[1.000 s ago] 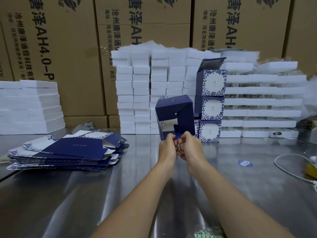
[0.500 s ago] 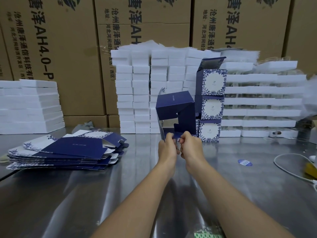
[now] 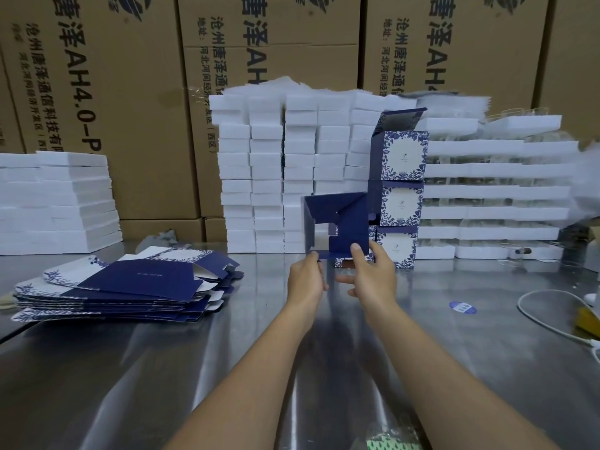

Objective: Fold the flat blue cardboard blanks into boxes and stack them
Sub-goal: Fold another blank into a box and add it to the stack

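Observation:
A half-folded dark blue box (image 3: 337,222) is held up above the steel table (image 3: 130,368), its open end with loose flaps facing me. My left hand (image 3: 306,280) pinches its lower left corner. My right hand (image 3: 373,274) holds its lower right edge, with fingers on the blue panel. Behind it stands a stack of three finished boxes (image 3: 401,199) with blue floral print, the top one with its lid open. A pile of flat blue blanks (image 3: 130,287) lies on the table to the left.
White foam blocks (image 3: 285,170) are stacked behind the boxes, with more white trays (image 3: 493,196) to the right and left (image 3: 55,203). Large brown cartons (image 3: 107,102) form the back wall. A white cable (image 3: 545,316) and a blue sticker (image 3: 462,307) lie at right.
The box has turned so that its open end with the flaps faces me. My hands have moved apart from its bottom middle to its lower corners.

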The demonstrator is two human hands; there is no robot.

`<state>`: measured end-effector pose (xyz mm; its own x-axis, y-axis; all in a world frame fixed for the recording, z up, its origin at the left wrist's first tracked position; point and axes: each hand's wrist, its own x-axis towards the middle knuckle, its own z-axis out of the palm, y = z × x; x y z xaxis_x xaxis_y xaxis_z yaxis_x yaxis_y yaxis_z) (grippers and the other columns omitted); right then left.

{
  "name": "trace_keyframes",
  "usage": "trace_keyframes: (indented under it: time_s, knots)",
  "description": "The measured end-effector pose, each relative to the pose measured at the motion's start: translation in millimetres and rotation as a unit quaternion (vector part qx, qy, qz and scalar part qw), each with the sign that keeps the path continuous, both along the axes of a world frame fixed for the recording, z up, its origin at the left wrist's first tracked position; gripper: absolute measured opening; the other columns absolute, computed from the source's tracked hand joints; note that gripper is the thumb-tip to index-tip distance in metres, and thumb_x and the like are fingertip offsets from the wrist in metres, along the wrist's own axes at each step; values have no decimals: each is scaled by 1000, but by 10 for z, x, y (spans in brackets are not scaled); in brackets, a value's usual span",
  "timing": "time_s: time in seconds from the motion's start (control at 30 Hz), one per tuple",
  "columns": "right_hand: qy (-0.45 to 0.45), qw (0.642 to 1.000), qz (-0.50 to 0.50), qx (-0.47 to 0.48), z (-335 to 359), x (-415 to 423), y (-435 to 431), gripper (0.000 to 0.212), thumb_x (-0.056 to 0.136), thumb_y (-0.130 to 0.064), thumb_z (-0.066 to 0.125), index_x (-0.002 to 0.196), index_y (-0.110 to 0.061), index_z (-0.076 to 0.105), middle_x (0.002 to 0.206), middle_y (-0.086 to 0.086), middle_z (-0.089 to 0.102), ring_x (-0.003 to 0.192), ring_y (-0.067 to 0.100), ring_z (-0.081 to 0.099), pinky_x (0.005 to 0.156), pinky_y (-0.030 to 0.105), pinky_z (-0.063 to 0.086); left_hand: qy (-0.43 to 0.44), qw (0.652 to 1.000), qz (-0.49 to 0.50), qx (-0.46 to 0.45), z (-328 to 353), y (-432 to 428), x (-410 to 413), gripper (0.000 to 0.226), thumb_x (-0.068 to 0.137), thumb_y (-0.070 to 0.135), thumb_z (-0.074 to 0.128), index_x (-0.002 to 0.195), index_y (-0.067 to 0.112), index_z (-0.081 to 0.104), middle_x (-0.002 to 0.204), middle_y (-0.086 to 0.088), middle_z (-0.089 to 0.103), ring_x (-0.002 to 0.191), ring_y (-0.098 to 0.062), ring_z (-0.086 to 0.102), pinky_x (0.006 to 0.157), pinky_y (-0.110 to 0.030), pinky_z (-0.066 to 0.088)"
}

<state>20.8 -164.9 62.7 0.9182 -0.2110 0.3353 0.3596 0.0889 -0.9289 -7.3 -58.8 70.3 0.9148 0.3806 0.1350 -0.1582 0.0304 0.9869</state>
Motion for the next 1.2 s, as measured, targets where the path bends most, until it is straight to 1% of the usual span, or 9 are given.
trace_keyframes:
  time_s: [0.1,0.23,0.37,0.5,0.67,0.77,0.9,1.1,1.2]
  knots:
    - [14,998,-63,17,-9,107,-56,18,107,-32,52,111,-24,69,84,-4,73,62,19,78,71,42,56,-3,997,-72,12,37,15,-30,34,101,29,53,69,18,56,55,5,48,58,-15,52,58,-30,36]
    - [12,987,-152,50,26,176,-183,30,105,-26,49,77,-17,58,73,2,63,65,26,75,69,42,53,9,998,-58,1,50,30,-60,15,89,12,55,77,15,62,68,-1,57,64,-17,59,60,-29,37]
    - [-16,977,-214,-7,81,98,-239,25,106,-28,48,86,-20,62,76,-5,63,82,32,58,71,38,40,-70,993,57,-75,86,108,-56,20,99,16,48,110,22,63,104,-3,65,91,-20,64,66,-31,48]
    - [-64,968,-224,-91,144,-45,-205,22,108,-32,47,118,-32,67,106,-3,64,95,23,60,80,37,43,-93,981,-24,-167,165,246,-74,34,105,57,46,135,45,58,128,8,59,114,-20,65,75,-47,66]
    - [-94,951,-218,-198,125,-84,-143,25,107,-35,47,124,-40,64,113,-4,54,89,17,58,80,36,42,-52,995,-69,-56,89,302,-18,46,92,64,66,116,25,65,100,9,80,98,-15,76,66,-33,64]
    - [-124,939,-205,-245,73,-52,-125,27,108,-32,45,125,-42,63,112,-7,48,78,5,53,75,32,37,-42,999,-16,4,12,316,75,57,79,65,81,103,20,56,111,-7,76,98,-21,75,84,-43,65]
    - [-164,929,-183,-277,11,-4,-71,28,107,-29,48,127,-39,65,110,-11,47,83,13,56,75,32,40,-54,996,46,54,-57,324,137,54,77,62,83,108,28,53,110,1,70,101,-23,72,91,-51,61]
    - [-168,934,-163,-269,-4,48,-65,28,105,-26,54,127,-35,68,111,-10,54,91,10,56,83,29,42,-73,978,117,160,-108,349,163,46,89,63,72,114,31,51,112,4,69,94,-14,68,68,-30,53]
    - [-159,935,-154,-276,-10,71,-80,28,105,-29,56,130,-36,66,114,-7,57,92,6,57,83,26,38,-85,974,106,180,-105,353,149,57,85,69,73,125,35,50,120,5,65,103,-15,66,72,-28,52]
